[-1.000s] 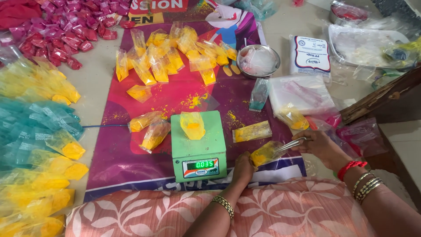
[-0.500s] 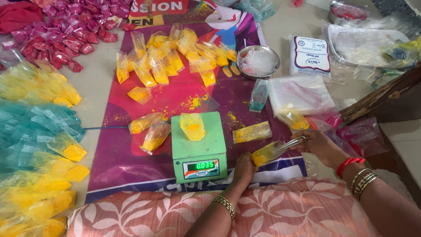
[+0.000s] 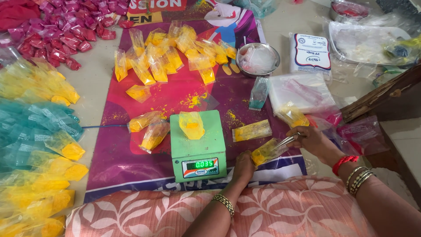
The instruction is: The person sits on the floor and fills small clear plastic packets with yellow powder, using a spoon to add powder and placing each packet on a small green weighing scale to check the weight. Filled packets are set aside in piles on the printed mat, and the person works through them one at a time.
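Hands (image 3: 307, 139) beside scale (image 3: 197, 147), probably unobstructed.

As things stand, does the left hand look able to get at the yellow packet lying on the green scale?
Probably yes. The left hand sits right beside the green scale, and nothing lies between it and the yellow packet on top. But it is steadying another packet that the right hand is working on.

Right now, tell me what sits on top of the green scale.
One clear packet of yellow powder lies on the green scale, alone on its platform. The platform under the packet is hidden.
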